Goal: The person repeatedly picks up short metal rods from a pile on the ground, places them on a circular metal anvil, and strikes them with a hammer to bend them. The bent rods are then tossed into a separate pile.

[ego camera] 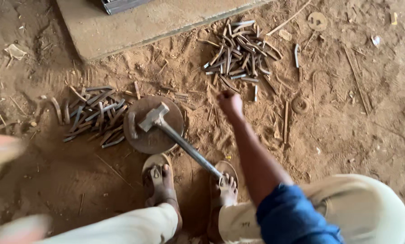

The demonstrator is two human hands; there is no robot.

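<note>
1. At nine o'clock of the view, blurred pale shapes are seen at the left edge; whether they belong to the left hand cannot be told, so that hand's state is left unjudged.
2. A heap of bent metal strips (94,115) is spread on the sand just beside the round iron plate (159,138), at its nine o'clock.
3. One curved strip (132,125) is laid on the plate's left part, and the sledgehammer (166,127) is rested there too, head on the plate and steel handle run toward five o'clock, ending by the sandalled right foot (227,190). The hammer is judged heavy and stiff; it would best be gripped low on the handle.
4. The right hand (230,103) is stretched out at the plate's three o'clock, fingers curled together into a loose fist; nothing is seen clamped in it.
5. A second pile of strips (241,52) is heaped at twelve o'clock of that hand, near but apart. The strips are judged light, rigid and sharp-edged, best pinched at mid-length.
6. The ground is loose, scuffed sand strewn with splinters and small discs; a concrete slab (134,25) is set at eleven o'clock.
</note>
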